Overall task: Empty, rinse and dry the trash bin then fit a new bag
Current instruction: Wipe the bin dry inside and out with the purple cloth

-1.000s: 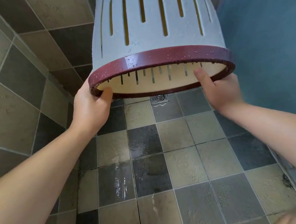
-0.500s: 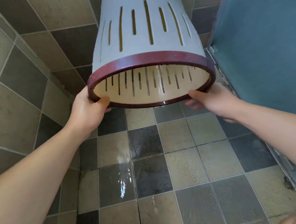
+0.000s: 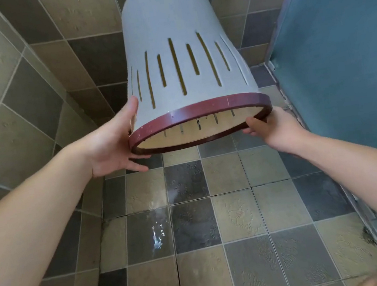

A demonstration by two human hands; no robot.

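We hold the trash bin point(image 3: 178, 55) upside down in the air over the tiled floor point(image 3: 235, 213), its mouth facing down and toward us and its closed base tipped up toward the far wall point(image 3: 58, 71). The bin is grey with long upright slots around its side, and a dark red rim point(image 3: 202, 111) runs round the mouth; through the mouth we see a pale cream inside.

Our left hand point(image 3: 113, 145) is at the left edge of the mouth. Its thumb lies straight up against the grey side just above the rim, and its fingers reach out straight beneath the rim, spread and relaxed rather than curled.

Our right hand point(image 3: 276, 128) is at the right edge of the mouth. Its thumb hooks over the red rim and its fingers are tucked under and behind the rim, so it pinches the rim between them.

The floor tiles are dark and tan squares, and a wet patch point(image 3: 158, 237) glints on them below the bin. A blue panel point(image 3: 344, 62) stands to the right, near the bin but apart from it.
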